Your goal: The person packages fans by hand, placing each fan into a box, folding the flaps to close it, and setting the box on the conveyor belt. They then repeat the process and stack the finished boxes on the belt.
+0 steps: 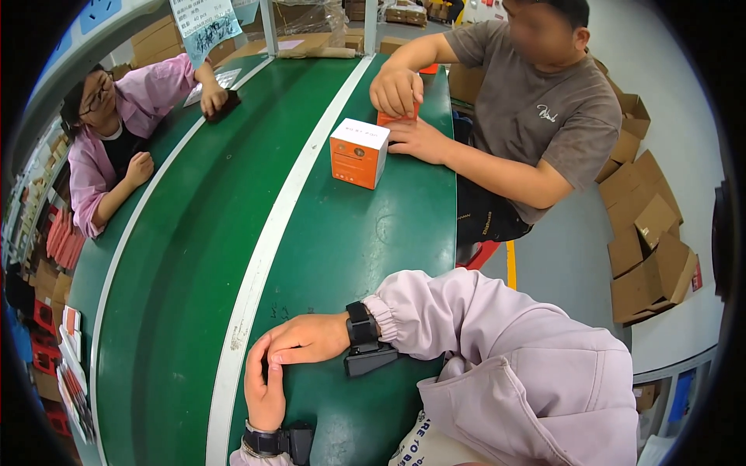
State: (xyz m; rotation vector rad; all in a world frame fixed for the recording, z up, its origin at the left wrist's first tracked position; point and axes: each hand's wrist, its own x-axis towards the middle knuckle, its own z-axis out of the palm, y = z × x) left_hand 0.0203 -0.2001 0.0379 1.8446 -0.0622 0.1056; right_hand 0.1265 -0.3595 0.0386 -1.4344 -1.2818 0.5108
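Note:
On the green table, near its front edge, my two hands rest together. My left hand (265, 386) comes up from the lower edge, its thumb apart from its fingers. Across those fingers lies my right hand (309, 339), loosely laid and partly hiding them. No object shows in either hand. A black strap with a small dark device sits on each wrist: the left device (300, 444) and the right device (370, 360). Farther up the table stands an orange box with a white top (357, 165), out of my reach and beside a co-worker's hands.
At the right edge a co-worker in a brown shirt (536, 116) handles another orange box (398, 115). Across the table, a person in pink (116, 147) touches a dark item (225, 106). A green conveyor belt (179, 295) runs between white rails. Cardboard boxes (657, 272) stand at right.

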